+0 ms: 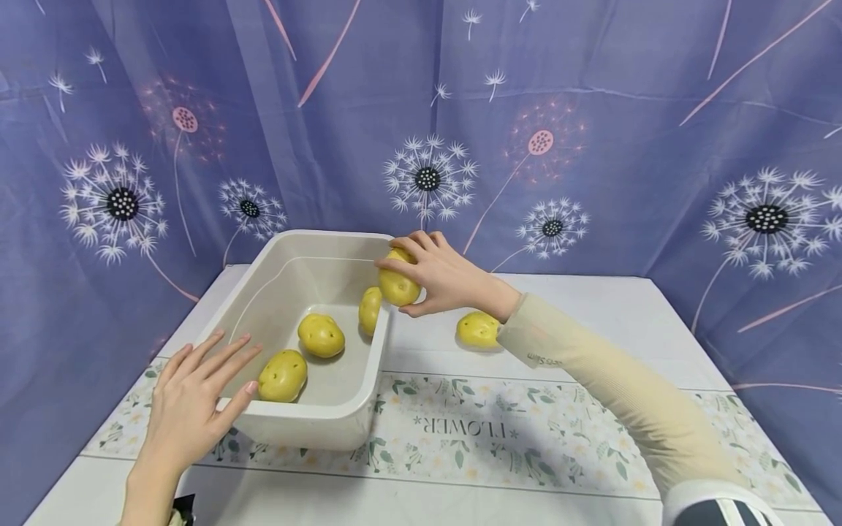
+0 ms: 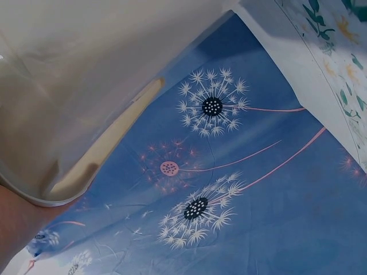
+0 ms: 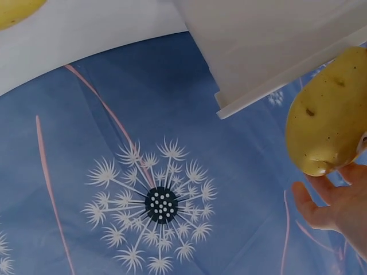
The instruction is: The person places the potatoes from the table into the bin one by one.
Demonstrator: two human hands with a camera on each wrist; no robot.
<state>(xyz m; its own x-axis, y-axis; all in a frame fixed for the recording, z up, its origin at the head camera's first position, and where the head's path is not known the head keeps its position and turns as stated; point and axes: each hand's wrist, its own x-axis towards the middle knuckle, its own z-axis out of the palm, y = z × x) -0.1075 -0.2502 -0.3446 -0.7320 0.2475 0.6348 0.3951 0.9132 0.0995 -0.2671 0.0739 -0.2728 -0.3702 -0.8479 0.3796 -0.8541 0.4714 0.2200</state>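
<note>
My right hand (image 1: 447, 276) grips a yellow potato (image 1: 399, 277) at the right rim of a white plastic basin (image 1: 378, 365). In the right wrist view the same potato (image 3: 330, 114) is held in the fingers beside the basin's rim (image 3: 258, 97). Three more potatoes lie inside: one near the front (image 1: 283, 375), one in the middle (image 1: 321, 335) and one against the right wall (image 1: 370, 310). With its fingers extended, my left hand (image 1: 191, 398) rests at the basin's front left rim; the left wrist view catches only a bit of that hand (image 2: 20, 226).
Another potato (image 1: 478, 330) lies on the table right of the basin, near my right sleeve (image 1: 592, 372). A floral cloth strip marked FLOWER (image 1: 460, 427) crosses the white tabletop (image 1: 579, 307). Blue-purple dandelion curtains (image 1: 355, 161) stand behind and at both sides.
</note>
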